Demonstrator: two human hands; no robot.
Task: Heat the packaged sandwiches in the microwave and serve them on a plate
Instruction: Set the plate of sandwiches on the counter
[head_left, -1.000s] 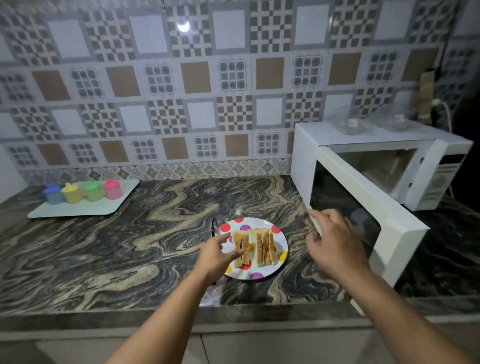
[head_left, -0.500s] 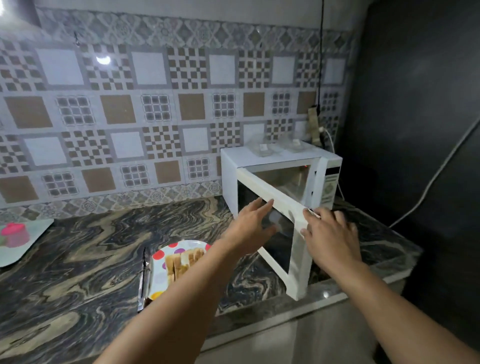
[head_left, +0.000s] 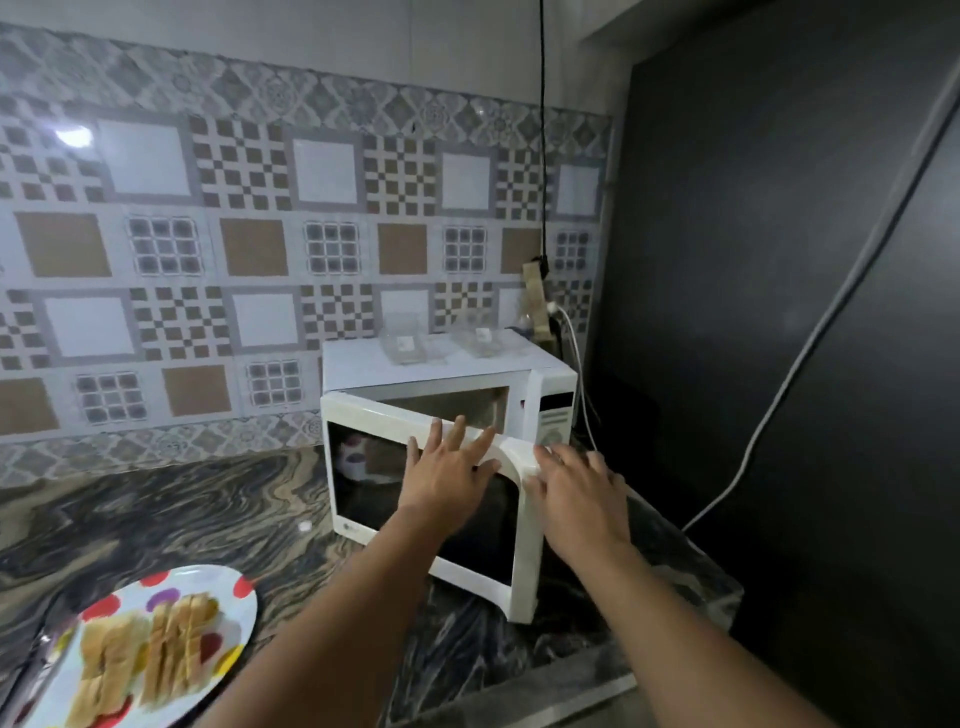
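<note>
Presently my left hand (head_left: 445, 470) lies flat against the outer face of the microwave door (head_left: 415, 493), fingers straight and spread, gripping nothing. My right hand (head_left: 576, 488) rests on the door's free edge with fingers extended over the corner; whether any fingertip hooks behind the edge, I cannot tell. The door stands partly ajar on the white microwave (head_left: 447, 395). The sandwiches (head_left: 150, 657) sit sliced on the spotted plate (head_left: 218, 582) at the lower left of the marble counter (head_left: 182, 509), well apart from the oven, so serving appears done and shutting the door is the step in hand. Risks noted: a fingertip caught at the closing edge, and a hard push shifting the clear containers (head_left: 441, 340) lying on top of the oven.
</note>
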